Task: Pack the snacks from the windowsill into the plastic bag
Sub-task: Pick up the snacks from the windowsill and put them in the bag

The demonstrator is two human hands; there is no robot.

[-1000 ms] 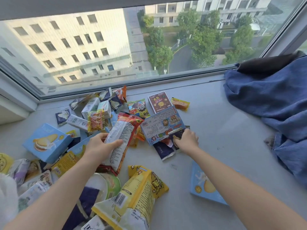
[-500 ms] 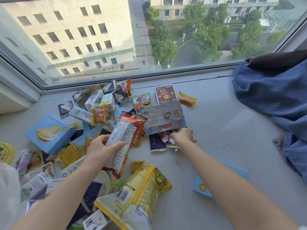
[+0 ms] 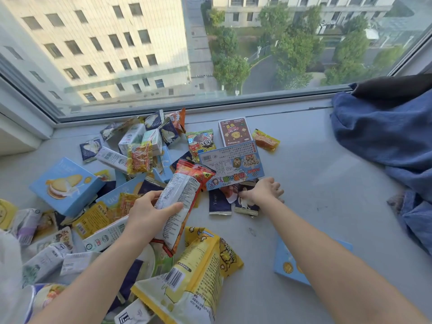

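Now we are mid-gathering: our left hand (image 3: pixel 149 213) clamps a tall red-and-white foil packet (image 3: pixel 181 195) over the left snack pile (image 3: pixel 131 155) on the grey windowsill (image 3: pixel 315 183), our right hand (image 3: pixel 264 191) covers small dark sachets (image 3: pixel 246 205) beside it, grip unclear; next we likely must pinch them and bag both.

The long packet (image 3: pixel 182 195) is red-orange, with a white back panel of fine black print. The box (image 3: pixel 63 185) is pale blue and pictures a cream sandwich biscuit. The big bag (image 3: pixel 198 272) is yellow, the cloth (image 3: pixel 385 136) denim blue, the windowsill (image 3: pixel 315 183) pale grey.
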